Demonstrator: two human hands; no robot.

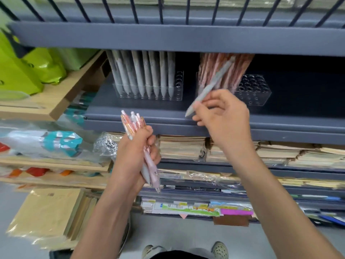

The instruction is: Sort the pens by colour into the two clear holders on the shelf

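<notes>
Right grip (224, 116) grasps one grey pen (211, 86), pinched near its lower end between thumb and fingers. Pen is tilted: lower tip points down-left over the front edge of the shelf (149, 113), upper end rises up-right in front of the right holder (259, 92).

Left grip (134, 156) is clenched round a bundle of pens (130, 124). Mostly pink, at least one grey among them. Bundle stands roughly upright, ends sticking out above and below the fist. It is held lower than the shelf edge, below the left holder (179, 85).

Left holder: clear block with holes, on the shelf. Grey pens (145, 75) stand in it in rows, tips down. Open holes show at its right end.

Right holder: same kind, just beside the first, to the right. Pink pens (225, 66) stand crowded in its left part; open holes show across its right part.

Frame is motion-blurred; print on the pens is not readable.

Below the shelf: stacks of notebooks (186, 148). Far left: green bags (22, 71) on a wooden rack
</notes>
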